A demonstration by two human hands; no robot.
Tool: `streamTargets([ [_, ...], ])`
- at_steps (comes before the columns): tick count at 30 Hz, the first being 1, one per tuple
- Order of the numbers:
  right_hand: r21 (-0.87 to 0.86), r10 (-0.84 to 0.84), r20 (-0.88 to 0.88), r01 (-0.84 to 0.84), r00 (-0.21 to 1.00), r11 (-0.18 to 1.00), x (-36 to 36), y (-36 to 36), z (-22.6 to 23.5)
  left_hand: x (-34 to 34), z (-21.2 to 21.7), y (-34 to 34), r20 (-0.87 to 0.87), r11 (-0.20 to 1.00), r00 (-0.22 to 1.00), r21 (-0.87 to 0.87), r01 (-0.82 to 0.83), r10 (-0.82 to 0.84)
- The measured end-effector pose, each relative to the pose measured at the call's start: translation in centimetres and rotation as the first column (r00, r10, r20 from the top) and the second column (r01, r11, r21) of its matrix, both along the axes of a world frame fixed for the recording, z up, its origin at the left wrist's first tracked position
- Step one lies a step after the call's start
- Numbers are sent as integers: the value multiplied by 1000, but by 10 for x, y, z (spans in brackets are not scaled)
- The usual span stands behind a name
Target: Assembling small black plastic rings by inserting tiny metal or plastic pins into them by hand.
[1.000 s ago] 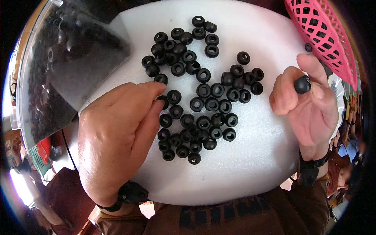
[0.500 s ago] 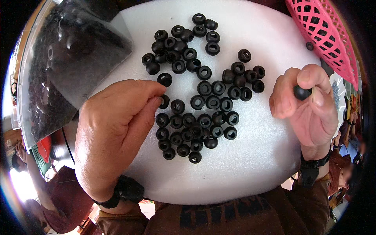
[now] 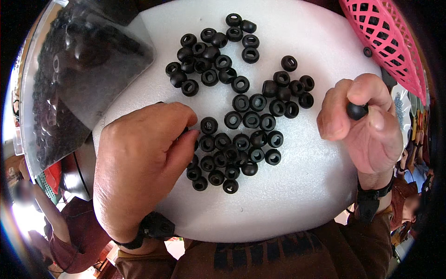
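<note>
Many black round beads with wide holes (image 3: 241, 103) lie loosely grouped on a white foam-like surface (image 3: 297, 195). At the left edge of the group, my left hand (image 3: 144, 158) is closed, thumb against forefinger. A dark piece of a bead (image 3: 187, 129) shows between those fingers, mostly hidden. My right hand (image 3: 360, 125), palm turned up on the right side, has its fingers curled around another black bead (image 3: 357, 111). The smooth side of that bead faces up. A single bead (image 3: 189, 87) touches the far left cluster.
At the far left stands a clear plastic bag (image 3: 88, 74) full of dark pieces. A pink lattice basket (image 3: 388, 42) with black beads in it is at the far right, one bead (image 3: 367, 51) beside it. Another person's arm (image 3: 51, 209) shows at lower left.
My left hand has turned a little, its fingers closing over the bead at their tips. The single bead beyond it now sits nearer the far cluster. My right hand keeps its hold.
</note>
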State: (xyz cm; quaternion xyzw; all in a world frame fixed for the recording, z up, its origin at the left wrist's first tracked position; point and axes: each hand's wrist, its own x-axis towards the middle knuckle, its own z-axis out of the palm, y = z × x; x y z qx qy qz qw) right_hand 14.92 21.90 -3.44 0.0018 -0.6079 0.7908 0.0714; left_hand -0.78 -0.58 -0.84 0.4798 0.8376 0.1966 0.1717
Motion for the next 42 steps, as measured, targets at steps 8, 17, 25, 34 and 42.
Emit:
streamTargets([
  [8,-139,-116,115,132,987,981,1,-10,9,18,8,8,-73,984,986,-83,-157,151],
  [17,-226,-74,178,114,981,967,9,-13,22,24,0,15,-177,996,983,-67,-66,53],
  [25,-134,-132,69,141,989,981,5,-7,14,27,3,22,-12,985,987,-62,-161,161],
  [34,-91,-154,90,162,984,983,5,-10,12,29,0,19,15,990,990,-27,-140,140],
  [42,86,-104,7,103,995,991,3,-2,-4,28,-11,23,-1,993,998,95,-65,65],
])
